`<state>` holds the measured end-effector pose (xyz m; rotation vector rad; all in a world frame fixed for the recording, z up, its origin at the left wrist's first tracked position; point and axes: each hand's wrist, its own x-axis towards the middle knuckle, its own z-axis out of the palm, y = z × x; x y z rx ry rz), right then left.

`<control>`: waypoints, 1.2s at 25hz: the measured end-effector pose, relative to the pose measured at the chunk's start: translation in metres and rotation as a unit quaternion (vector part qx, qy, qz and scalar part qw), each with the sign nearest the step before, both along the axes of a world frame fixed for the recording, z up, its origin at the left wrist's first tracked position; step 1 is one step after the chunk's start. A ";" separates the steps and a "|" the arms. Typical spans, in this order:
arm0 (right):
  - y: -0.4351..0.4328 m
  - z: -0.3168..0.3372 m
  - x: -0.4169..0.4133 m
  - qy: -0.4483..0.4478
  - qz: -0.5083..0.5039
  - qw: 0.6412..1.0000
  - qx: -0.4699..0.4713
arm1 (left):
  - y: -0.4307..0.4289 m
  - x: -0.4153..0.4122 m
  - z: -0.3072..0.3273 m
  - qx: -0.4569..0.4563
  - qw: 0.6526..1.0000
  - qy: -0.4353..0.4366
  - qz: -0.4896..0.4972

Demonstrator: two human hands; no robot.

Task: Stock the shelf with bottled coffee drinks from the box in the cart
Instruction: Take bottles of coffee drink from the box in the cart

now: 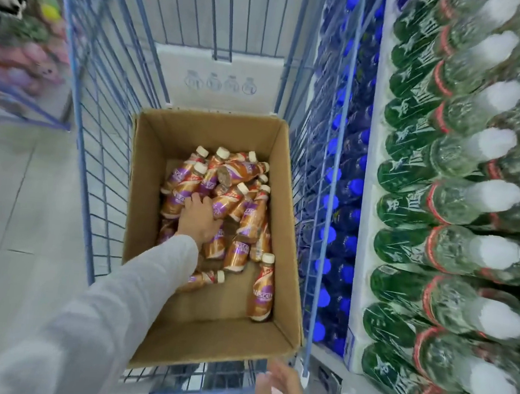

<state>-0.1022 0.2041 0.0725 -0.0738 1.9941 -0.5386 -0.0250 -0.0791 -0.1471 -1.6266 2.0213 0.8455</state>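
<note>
An open cardboard box (209,333) sits in a blue wire cart (102,120). Inside lie several bottled coffee drinks (241,214) with brown and purple labels and cream caps, piled loosely toward the far end. One bottle (262,286) lies apart near the right wall. My left hand (199,215), in a grey sleeve, reaches down into the box and rests on the pile, fingers curled over a bottle; whether it grips it I cannot tell. My right hand (282,390) hovers blurred by the cart's near right corner, fingers apart, holding nothing.
To the right, shelves hold blue-capped bottles (343,204) and shrink-wrapped green-labelled water bottles (458,214). A pale closed carton (218,80) stands beyond the box in the cart. Grey tiled floor (15,207) lies left, with blurred colourful goods (22,59) at far left.
</note>
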 end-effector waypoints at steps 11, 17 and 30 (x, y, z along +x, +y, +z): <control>-0.212 -0.163 -0.054 0.078 0.193 0.978 0.006 | 0.149 0.092 0.169 0.122 0.825 0.266 0.483; -0.238 -0.243 -0.048 0.149 0.225 0.962 0.051 | 0.183 0.129 0.178 0.104 0.799 0.237 0.543; -0.040 -0.023 0.008 -0.142 -0.256 0.930 -0.225 | 0.171 0.106 0.262 0.167 0.832 0.368 0.379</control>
